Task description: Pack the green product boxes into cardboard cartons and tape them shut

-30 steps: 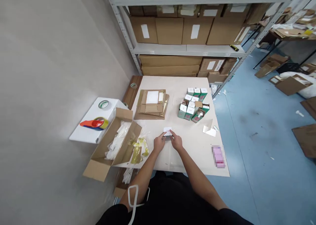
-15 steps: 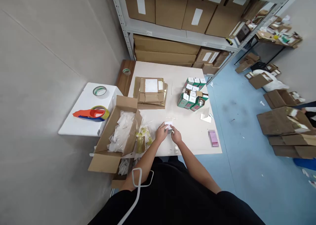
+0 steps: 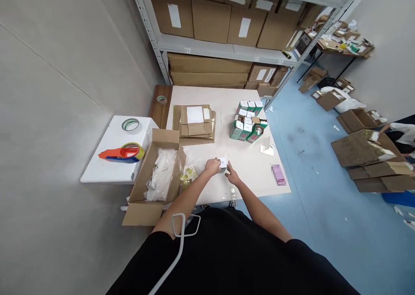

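Note:
A small box (image 3: 222, 163) with a white top and a darker side stands near the front of the white table (image 3: 240, 157). My left hand (image 3: 212, 166) grips it from the left, fingers curled against its side and edge. Just to the right of the box is my right hand (image 3: 232, 174), its thumb and fingers apart and nothing visible between them. Beyond, to the right, several green and white cartons (image 3: 247, 126) stand in a cluster. Flattened cardboard (image 3: 196, 128) with a white label lies stacked at the back left of the table.
An open cardboard box (image 3: 149, 174) of white plastic bags adjoins the table's left side. Beside it, a white stand (image 3: 112, 174) carries an orange tape dispenser (image 3: 118, 153) and a tape roll (image 3: 130, 124). Shelving (image 3: 207, 44) with cartons rises behind. A co-worker (image 3: 403, 133) is at far right.
My right hand has come away from the box, and its fingers have spread. My left hand still grips the box, more of whose top now shows. The view has shifted slightly.

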{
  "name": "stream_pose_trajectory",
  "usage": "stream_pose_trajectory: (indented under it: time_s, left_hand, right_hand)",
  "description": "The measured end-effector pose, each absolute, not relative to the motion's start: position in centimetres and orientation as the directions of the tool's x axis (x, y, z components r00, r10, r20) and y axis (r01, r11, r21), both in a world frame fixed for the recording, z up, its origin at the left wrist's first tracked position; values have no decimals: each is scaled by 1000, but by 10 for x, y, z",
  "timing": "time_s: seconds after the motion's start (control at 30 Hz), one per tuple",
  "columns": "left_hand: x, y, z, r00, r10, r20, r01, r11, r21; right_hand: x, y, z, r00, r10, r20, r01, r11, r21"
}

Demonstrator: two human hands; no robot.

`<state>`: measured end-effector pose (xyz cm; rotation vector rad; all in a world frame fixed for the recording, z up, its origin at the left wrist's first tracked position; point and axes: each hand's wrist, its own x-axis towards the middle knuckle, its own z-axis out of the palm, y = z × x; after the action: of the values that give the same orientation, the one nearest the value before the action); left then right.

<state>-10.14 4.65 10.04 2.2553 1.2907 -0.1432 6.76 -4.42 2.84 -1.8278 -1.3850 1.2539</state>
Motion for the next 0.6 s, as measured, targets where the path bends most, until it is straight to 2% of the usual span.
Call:
stream_pose_trajectory:
  time_s: [0.2, 0.33, 0.47, 0.53, 0.6]
  left_hand:
    - [-116, 55, 106, 590, 736, -332, 791, -444, 421]
    - [-126, 61, 108, 611, 725, -318, 761, -427, 488]
    - [-127, 70, 108, 584, 744, -325, 765, -369, 528]
    - [-125, 76, 106, 546, 790, -281, 743, -301, 597]
    - [-121, 80, 101, 443, 859, -256, 709, -161, 687]
  right_hand:
    - [73, -40, 29, -35, 937, -347, 415, -302, -858]
    - [74, -39, 29, -82, 924, -373, 434, -303, -849]
    - [77, -38, 30, -93, 909, -406, 453, -325, -831]
    - [80, -38, 30, -83, 906, -416, 446, -340, -828]
    - [83, -37, 31, -67, 911, -407, 433, -341, -834]
